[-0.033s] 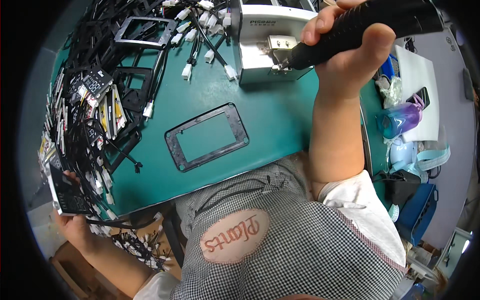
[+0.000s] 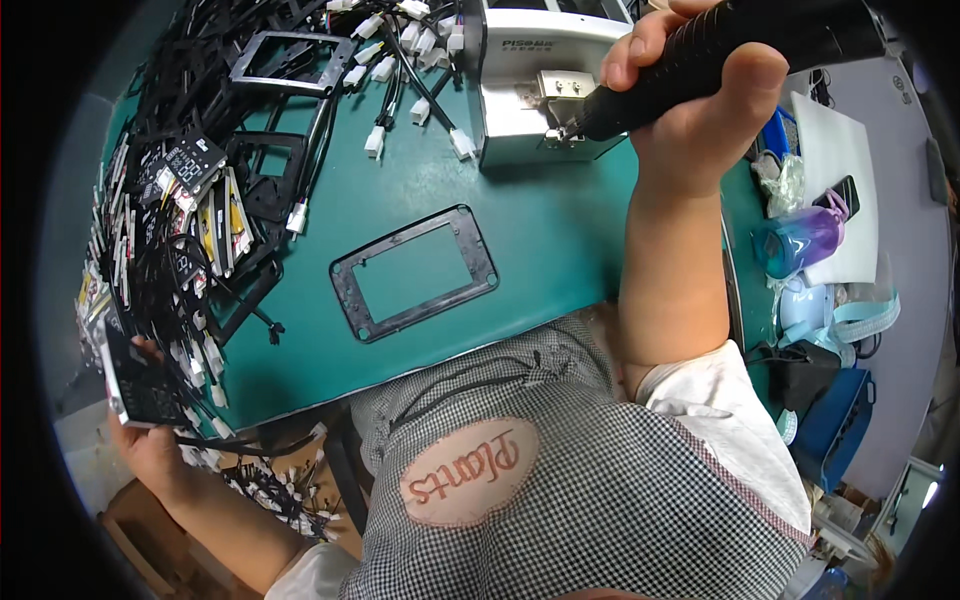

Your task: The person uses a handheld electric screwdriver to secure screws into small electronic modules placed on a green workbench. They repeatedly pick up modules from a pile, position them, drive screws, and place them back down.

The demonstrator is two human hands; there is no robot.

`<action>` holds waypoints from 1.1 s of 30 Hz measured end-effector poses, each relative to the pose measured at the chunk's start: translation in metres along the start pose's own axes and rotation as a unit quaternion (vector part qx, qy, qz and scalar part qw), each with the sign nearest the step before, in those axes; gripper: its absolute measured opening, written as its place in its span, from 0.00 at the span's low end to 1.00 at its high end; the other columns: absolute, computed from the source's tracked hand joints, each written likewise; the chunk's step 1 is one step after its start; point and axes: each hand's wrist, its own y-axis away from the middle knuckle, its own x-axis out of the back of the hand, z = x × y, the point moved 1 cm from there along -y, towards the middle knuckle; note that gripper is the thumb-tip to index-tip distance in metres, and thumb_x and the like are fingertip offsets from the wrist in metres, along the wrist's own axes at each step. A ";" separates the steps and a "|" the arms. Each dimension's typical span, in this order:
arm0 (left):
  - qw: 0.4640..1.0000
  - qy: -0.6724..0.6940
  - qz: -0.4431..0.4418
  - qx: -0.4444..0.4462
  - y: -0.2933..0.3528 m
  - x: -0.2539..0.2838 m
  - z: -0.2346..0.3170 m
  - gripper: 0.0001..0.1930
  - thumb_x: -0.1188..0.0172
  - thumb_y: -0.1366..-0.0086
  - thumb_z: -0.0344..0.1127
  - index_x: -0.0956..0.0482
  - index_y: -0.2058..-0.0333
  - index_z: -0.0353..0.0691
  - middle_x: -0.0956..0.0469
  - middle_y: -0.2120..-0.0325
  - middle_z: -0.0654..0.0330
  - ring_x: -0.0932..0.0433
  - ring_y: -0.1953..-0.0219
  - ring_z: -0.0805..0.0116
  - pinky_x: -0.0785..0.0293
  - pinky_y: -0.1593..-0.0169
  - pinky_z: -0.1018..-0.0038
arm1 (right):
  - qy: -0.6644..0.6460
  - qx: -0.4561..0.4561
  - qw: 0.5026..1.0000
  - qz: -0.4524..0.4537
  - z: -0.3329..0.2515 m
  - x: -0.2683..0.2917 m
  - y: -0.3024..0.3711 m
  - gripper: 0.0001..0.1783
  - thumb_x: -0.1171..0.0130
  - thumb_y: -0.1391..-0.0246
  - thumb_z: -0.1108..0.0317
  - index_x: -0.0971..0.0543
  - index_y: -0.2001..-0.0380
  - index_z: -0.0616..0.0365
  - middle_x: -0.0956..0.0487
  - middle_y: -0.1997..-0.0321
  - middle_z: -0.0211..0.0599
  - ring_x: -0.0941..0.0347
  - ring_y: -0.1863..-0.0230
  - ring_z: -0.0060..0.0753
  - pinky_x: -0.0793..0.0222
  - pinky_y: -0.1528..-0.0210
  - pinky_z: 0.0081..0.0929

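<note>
My right hand (image 2: 700,110) is closed around a black power screwdriver (image 2: 770,35), its tip against a metal fitting on a white and silver box-shaped device (image 2: 520,100) at the table's far side. At the near left edge of the table, my left hand (image 2: 160,455) holds a dark circuit board (image 2: 135,385) by its lower end. A black rectangular frame (image 2: 425,313) lies flat on the green table (image 2: 560,250) between the two hands, touched by neither.
A thick heap of black cables with white plugs (image 2: 400,60), small display boards (image 2: 190,160) and more frames covers the table's left and back. A purple bottle (image 2: 805,240), a phone (image 2: 840,195) and white paper sit at right. More cables lie below the table edge (image 2: 270,490).
</note>
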 end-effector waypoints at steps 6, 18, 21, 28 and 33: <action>0.974 -0.126 -0.165 -0.090 -0.039 -0.118 0.040 0.25 0.31 0.49 0.38 0.21 0.52 0.35 0.26 0.52 0.49 0.26 0.51 0.57 0.31 0.47 0.65 | -0.141 -0.041 0.967 -0.209 0.016 0.019 0.018 0.51 0.55 0.58 0.18 0.27 0.53 0.57 0.28 0.74 0.35 0.29 0.77 0.33 0.30 0.71 0.32; 0.934 -0.259 -0.163 -0.183 -0.025 -0.259 0.015 0.23 0.27 0.57 0.41 0.16 0.58 0.47 0.23 0.54 0.55 0.25 0.53 0.53 0.30 0.49 0.62 | -0.208 -0.035 0.940 -0.270 0.040 -0.013 0.051 0.53 0.53 0.58 0.18 0.29 0.50 0.59 0.26 0.72 0.41 0.28 0.78 0.35 0.28 0.74 0.31; 0.916 -0.309 -0.149 -0.210 -0.025 -0.255 0.015 0.22 0.27 0.57 0.41 0.16 0.59 0.50 0.24 0.52 0.55 0.27 0.49 0.52 0.32 0.47 0.60 | -0.228 -0.071 0.942 -0.234 0.049 -0.013 0.055 0.52 0.52 0.58 0.18 0.29 0.50 0.59 0.26 0.72 0.42 0.29 0.78 0.35 0.29 0.75 0.31; 0.931 -0.293 -0.157 -0.148 -0.026 -0.258 0.018 0.21 0.28 0.56 0.39 0.15 0.59 0.51 0.25 0.50 0.55 0.29 0.47 0.52 0.34 0.45 0.59 | -0.148 -0.096 0.983 -0.048 0.042 -0.043 0.068 0.50 0.42 0.66 0.20 0.32 0.61 0.60 0.31 0.82 0.36 0.32 0.84 0.29 0.30 0.81 0.24; 0.934 -0.284 -0.157 -0.147 -0.026 -0.257 0.017 0.21 0.28 0.56 0.38 0.16 0.59 0.51 0.25 0.49 0.54 0.28 0.48 0.52 0.34 0.45 0.59 | -0.162 -0.162 0.973 -0.039 0.051 -0.041 0.074 0.50 0.37 0.69 0.22 0.32 0.60 0.59 0.30 0.81 0.35 0.32 0.83 0.29 0.30 0.79 0.23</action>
